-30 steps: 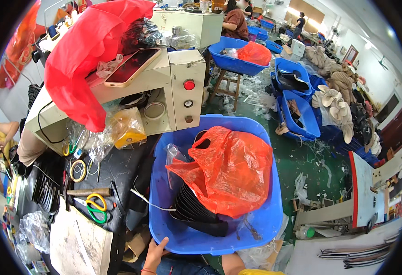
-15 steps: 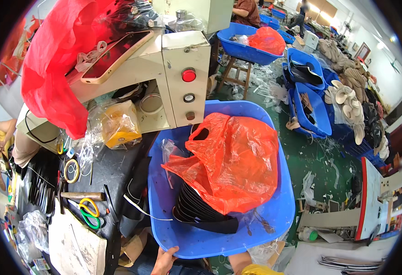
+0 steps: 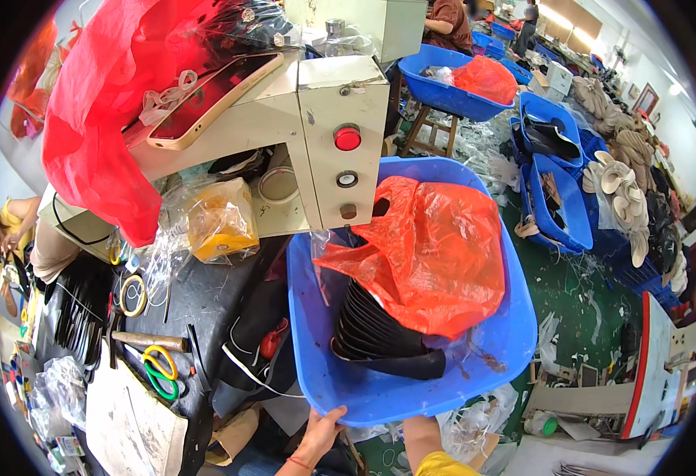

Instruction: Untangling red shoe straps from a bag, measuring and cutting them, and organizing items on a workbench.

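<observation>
A large blue plastic tub (image 3: pixel 332 408) is in front of me beside the workbench. My left hand (image 3: pixel 321 432) grips its near rim. From the lower edge my right forearm reaches under the tub's near side; the right hand (image 3: pixel 421 432) is mostly hidden there, so its fingers do not show. Inside the tub, a nested row of black curved sheet pieces (image 3: pixel 375 337) leans at the near left. A crumpled red plastic bag (image 3: pixel 443 254) covers the tub's far part and some of these pieces.
Left of the tub, a cream machine (image 3: pixel 332 143) carries a phone (image 3: pixel 217 99) and red cloth (image 3: pixel 98 135). Scissors (image 3: pixel 160 371), a hammer (image 3: pixel 151 341) and strips lie on the black bench. Further blue tubs (image 3: pixel 558 202) and a stool (image 3: pixel 433 131) stand at the far right.
The blue tub with its contents has moved right and slightly up in view, with my hands along it. The machine and bench also shift right, as the view turns slightly.
</observation>
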The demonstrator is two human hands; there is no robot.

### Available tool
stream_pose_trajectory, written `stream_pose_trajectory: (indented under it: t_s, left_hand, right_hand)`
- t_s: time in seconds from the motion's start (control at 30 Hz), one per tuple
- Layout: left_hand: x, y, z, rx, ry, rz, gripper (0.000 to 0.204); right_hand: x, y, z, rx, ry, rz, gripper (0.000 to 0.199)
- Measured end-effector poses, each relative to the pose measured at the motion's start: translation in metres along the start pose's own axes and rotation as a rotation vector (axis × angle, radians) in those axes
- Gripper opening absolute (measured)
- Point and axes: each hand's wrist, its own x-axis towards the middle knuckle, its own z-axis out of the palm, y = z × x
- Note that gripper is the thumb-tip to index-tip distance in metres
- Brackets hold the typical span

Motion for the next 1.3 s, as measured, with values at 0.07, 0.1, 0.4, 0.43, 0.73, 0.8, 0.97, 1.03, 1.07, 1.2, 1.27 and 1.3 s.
stream_pose_trajectory:
  t_s: [0.07, 0.1, 0.4, 0.43, 0.73, 0.8, 0.97, 1.03, 1.07, 1.2, 1.27, 1.3]
  left_hand:
    - [0.005, 0.002, 0.012, 0.020, 0.008, 0.024, 0.052]
    - [0.012, -0.004, 0.012, 0.029, 0.017, 0.049, 0.051]
    - [-0.001, -0.005, 0.026, 0.200, 0.035, 0.175, 0.058]
    - [-0.004, -0.003, 0.027, 0.190, 0.033, 0.181, 0.058]
    - [-0.114, 0.009, -0.068, 0.613, 0.118, 0.699, 0.036]
    - [-0.160, 0.009, -0.102, 0.717, 0.479, 0.844, 0.024]
    - [-0.247, -0.025, -0.180, 0.689, 1.173, 0.851, 0.013]
    - [-0.273, -0.039, -0.189, 0.640, 1.353, 0.855, 0.012]
    - [-0.287, -0.039, -0.191, 0.631, 1.426, 0.850, 0.012]
    - [-0.336, -0.026, -0.198, 0.791, 1.671, 0.925, 0.014]
    - [-0.351, 0.002, -0.198, 0.749, 1.672, 1.056, 0.017]
    - [-0.356, 0.017, -0.199, 0.751, 1.683, 1.134, 0.017]
  right_hand:
    - [0.001, -0.004, -0.002, 0.018, 0.006, 0.019, 0.039]
    - [0.000, -0.005, -0.004, 0.026, 0.011, 0.026, 0.040]
    - [-0.020, -0.012, -0.017, 0.095, 0.054, 0.091, 0.043]
    - [-0.023, -0.012, -0.017, 0.101, 0.058, 0.096, 0.044]
    - [-0.087, -0.025, 0.012, -0.727, -0.210, -0.209, 0.049]
    - [-0.090, -0.022, 0.023, -0.926, -0.274, -0.383, 0.046]
    - [-0.171, -0.096, 0.076, -1.374, -0.543, -0.557, 0.051]
    - [-0.206, -0.130, 0.100, -1.536, -0.782, -0.695, 0.057]
    - [-0.235, -0.164, 0.122, -1.505, -1.007, -0.658, 0.055]
    - [-0.372, -0.318, 0.170, -0.994, -1.154, -1.159, 0.034]
    - [-0.457, -0.378, 0.166, -0.836, -0.391, -1.735, 0.025]
    - [-0.431, -0.415, 0.137, -0.357, -0.453, -2.023, 0.039]
